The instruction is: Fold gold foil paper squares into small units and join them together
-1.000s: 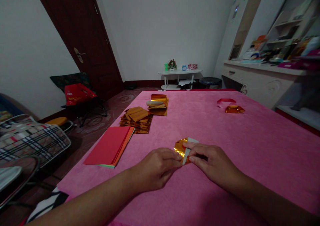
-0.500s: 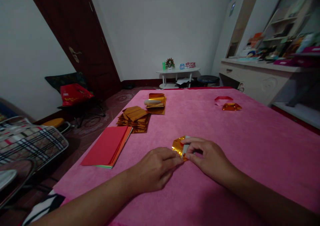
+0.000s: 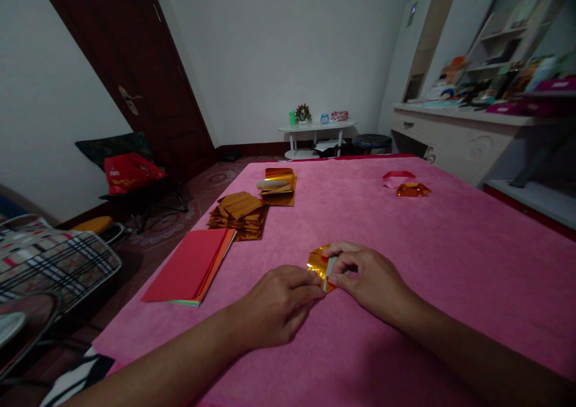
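Note:
A sheet of gold foil paper (image 3: 319, 262), partly folded so its pale grey back shows, lies on the pink cloth. My left hand (image 3: 284, 302) rests at its near left edge, fingers together and fingertips holding the corner down. On the opposite side, my right hand (image 3: 371, 278) pinches the folded flap between thumb and fingers. The fingers partly cover the paper. Farther left are a stack of folded gold papers (image 3: 238, 218) and more gold foil sheets (image 3: 287, 197) with a pale rounded object (image 3: 271, 184) on them.
Red and coloured paper (image 3: 186, 263) lies near the left edge of the pink-covered table (image 3: 432, 275). A folded gold foil piece (image 3: 413, 189) and a pink-red paper ring (image 3: 398, 179) sit at the far right. A chair holds a red bag (image 3: 132, 173) beyond the left edge.
The camera view has shifted slightly. Both hands stay on the gold foil paper in nearly the same pose, with only small finger movement at the flap.

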`<state>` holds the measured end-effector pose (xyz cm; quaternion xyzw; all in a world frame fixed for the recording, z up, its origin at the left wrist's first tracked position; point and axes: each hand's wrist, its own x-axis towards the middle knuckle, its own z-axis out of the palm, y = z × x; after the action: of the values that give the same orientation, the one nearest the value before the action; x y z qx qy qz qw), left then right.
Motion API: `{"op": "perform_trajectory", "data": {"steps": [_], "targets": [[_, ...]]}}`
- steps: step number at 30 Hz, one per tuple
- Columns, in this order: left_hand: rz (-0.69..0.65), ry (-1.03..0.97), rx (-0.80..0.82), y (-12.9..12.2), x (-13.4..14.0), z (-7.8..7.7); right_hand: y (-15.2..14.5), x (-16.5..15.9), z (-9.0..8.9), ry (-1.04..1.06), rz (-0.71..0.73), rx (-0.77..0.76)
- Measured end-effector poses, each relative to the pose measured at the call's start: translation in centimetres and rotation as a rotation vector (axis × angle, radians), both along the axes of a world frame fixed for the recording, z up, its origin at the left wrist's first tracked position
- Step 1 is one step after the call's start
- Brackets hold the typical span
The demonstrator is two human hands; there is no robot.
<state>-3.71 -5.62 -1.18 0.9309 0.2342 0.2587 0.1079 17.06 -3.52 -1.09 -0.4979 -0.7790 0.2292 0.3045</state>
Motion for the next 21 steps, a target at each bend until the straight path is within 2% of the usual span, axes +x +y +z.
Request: {"op": "perform_trajectory", "data": {"steps": [7, 21], "targets": [[0.012, 0.007, 0.010, -0.03, -0.20, -0.38, -0.32, -0.24, 0.02, -0.044, -0.014, 0.070], [0.005, 0.058, 0.003, -0.04, 0.03, 0.10, -0.45, -0.33, -0.31, -0.053, -0.022, 0.088]]}}
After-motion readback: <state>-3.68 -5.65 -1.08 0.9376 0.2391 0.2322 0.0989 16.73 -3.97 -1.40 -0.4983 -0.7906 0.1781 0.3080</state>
